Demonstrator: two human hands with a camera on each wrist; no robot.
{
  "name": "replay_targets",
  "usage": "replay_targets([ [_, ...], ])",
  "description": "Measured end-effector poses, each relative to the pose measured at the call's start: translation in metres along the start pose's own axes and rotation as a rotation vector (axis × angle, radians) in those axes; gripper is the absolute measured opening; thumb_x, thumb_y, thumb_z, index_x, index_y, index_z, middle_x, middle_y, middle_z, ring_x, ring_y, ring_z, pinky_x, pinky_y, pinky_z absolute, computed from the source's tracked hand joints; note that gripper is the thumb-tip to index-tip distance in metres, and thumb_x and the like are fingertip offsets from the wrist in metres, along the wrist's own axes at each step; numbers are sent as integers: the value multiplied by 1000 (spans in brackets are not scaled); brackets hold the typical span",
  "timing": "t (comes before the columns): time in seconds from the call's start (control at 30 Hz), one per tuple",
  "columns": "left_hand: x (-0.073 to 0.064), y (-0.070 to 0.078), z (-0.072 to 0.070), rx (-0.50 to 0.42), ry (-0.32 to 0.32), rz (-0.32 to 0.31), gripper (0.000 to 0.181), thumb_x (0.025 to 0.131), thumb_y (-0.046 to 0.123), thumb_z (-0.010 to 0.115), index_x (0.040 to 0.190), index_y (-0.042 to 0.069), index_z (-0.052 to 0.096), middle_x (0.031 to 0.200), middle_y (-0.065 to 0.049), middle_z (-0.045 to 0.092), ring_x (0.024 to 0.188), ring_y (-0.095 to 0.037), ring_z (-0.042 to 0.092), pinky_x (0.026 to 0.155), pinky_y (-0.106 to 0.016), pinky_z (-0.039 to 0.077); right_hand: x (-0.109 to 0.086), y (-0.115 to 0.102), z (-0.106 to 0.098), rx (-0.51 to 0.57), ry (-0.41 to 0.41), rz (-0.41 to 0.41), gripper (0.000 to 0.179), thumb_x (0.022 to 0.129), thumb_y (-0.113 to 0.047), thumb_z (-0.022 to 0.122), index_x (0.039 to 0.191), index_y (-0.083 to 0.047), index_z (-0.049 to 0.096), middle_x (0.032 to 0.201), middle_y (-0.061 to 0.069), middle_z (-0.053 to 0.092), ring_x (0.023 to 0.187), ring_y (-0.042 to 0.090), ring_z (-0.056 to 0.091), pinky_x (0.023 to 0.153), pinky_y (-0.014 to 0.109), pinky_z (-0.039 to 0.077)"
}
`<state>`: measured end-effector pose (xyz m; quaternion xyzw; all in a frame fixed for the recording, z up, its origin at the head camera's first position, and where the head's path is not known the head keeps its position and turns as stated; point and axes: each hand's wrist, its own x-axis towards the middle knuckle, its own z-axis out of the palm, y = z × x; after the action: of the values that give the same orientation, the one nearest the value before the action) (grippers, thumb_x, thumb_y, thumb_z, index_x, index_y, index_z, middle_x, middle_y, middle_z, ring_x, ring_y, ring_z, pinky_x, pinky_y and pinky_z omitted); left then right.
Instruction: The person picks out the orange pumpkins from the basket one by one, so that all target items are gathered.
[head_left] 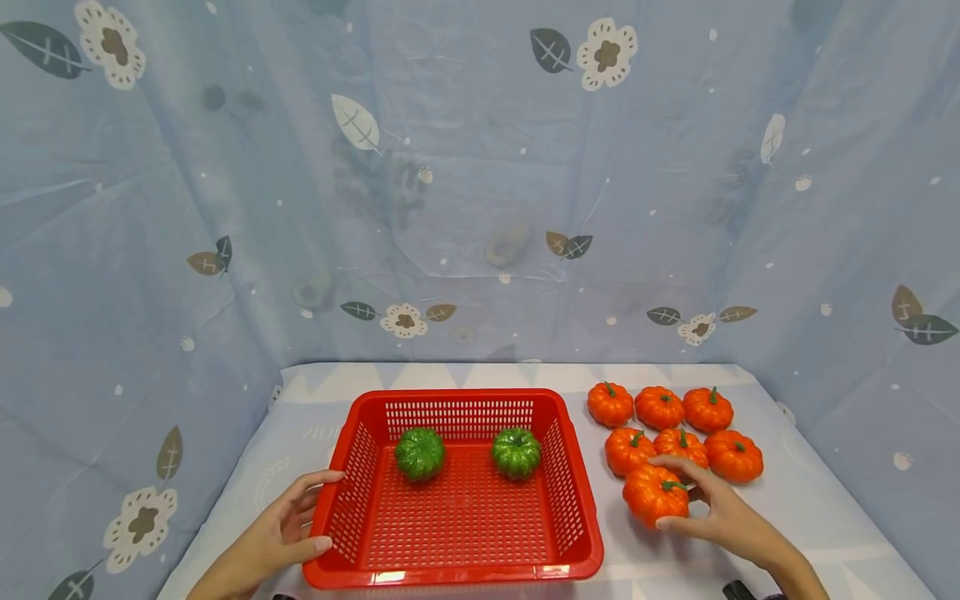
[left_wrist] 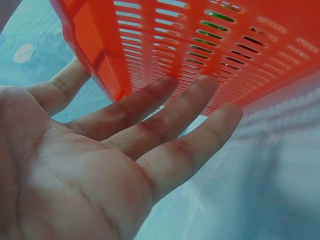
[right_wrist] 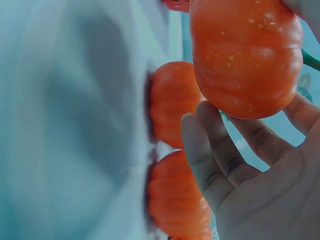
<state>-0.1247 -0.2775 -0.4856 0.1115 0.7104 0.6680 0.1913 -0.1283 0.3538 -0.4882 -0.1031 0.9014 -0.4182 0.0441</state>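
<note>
My right hand holds an orange mini pumpkin between thumb and fingers. In the right wrist view the held pumpkin hangs above the table, its green stem to the side. Several more orange pumpkins stand in two rows just behind it. My left hand rests against the left side of a red plastic basket. Its fingers lie nearly straight along the slotted outer wall in the left wrist view. Inside the basket sit two green pumpkins, one left and one right, both toward the back.
The table has a pale patterned cloth. A blue curtain printed with leaves and flowers rises behind it and at both sides. The basket's right wall stands between the green pumpkins and the orange ones.
</note>
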Motion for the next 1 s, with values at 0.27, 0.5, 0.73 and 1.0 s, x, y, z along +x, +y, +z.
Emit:
replay_targets([
  [0.27,-2,1,0,-2,5,-1,70,96,2,66,155,8,29,155,-34,29,127,-35,56,93,-48,57,-4,15,7,32,-5,36,65,86,-31,85,142,-21,55,142,9,55,108,10,56,84,26,53],
  [0.5,-4,-1,-1,-2,14,-8,70,96,2,66,155,8,29,155,-34,30,127,-34,56,93,-47,57,-6,27,13,23,-27,70,64,87,-32,83,143,-24,53,141,6,55,109,13,55,85,27,50],
  [0.73,-7,-3,-1,-10,33,-16,69,96,3,66,155,10,30,155,-33,31,128,-39,54,93,-49,57,-4,31,18,21,-25,74,63,88,-32,82,143,-22,52,140,6,53,105,14,54,84,27,49],
  [1.0,-5,-1,-2,26,37,-9,71,96,6,68,156,10,31,155,-33,31,129,-39,53,92,-45,58,6,27,22,-37,-9,120,72,87,-40,82,145,-16,48,142,12,51,104,20,52,81,28,48],
])
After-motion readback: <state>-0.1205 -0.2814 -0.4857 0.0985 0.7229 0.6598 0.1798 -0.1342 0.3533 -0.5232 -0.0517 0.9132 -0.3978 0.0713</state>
